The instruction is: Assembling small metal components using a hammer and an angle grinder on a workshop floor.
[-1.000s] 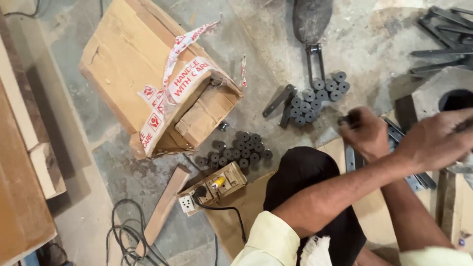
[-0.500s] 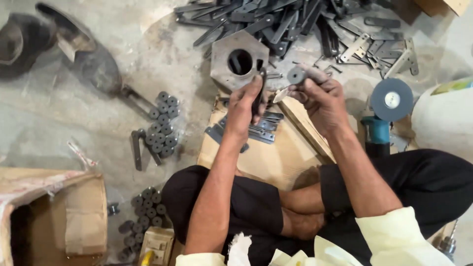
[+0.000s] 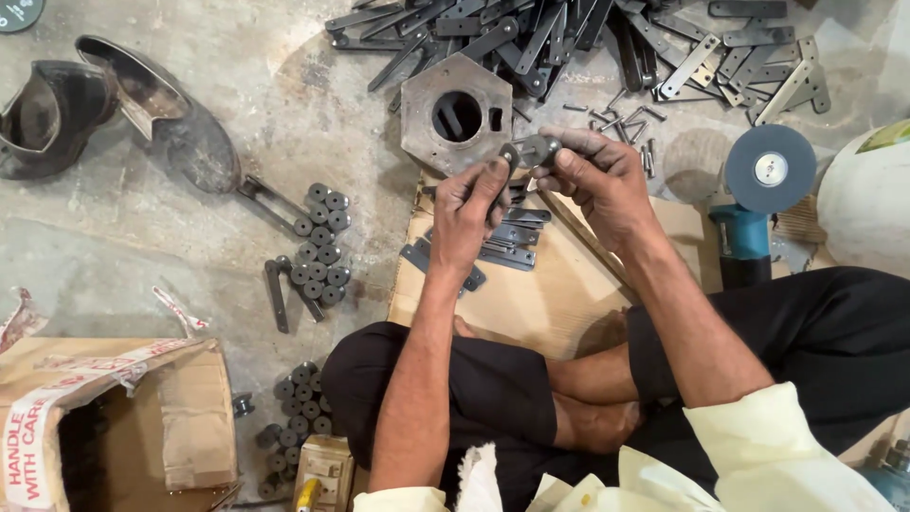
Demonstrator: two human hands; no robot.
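I sit cross-legged on the floor with both hands raised over a cardboard sheet (image 3: 531, 303). My left hand (image 3: 471, 213) pinches a flat dark metal link plate (image 3: 506, 163) upright. My right hand (image 3: 597, 180) holds a small round grey roller (image 3: 538, 149) against the plate's top end. Just beyond my hands lies a hexagonal metal block (image 3: 453, 114) with a round hole. Several flat link plates (image 3: 502, 245) lie on the cardboard under my hands.
A heap of dark metal plates (image 3: 569, 38) covers the floor at the top. Clusters of round rollers (image 3: 320, 248) lie at left, beside two worn shoes (image 3: 123, 114). An angle grinder (image 3: 758, 199) stands at right, an open cardboard box (image 3: 114, 417) at bottom left.
My view has swung from the box and rollers to the hexagonal block and plate heap. My hands now sit close together, with the roller brought against the plate.
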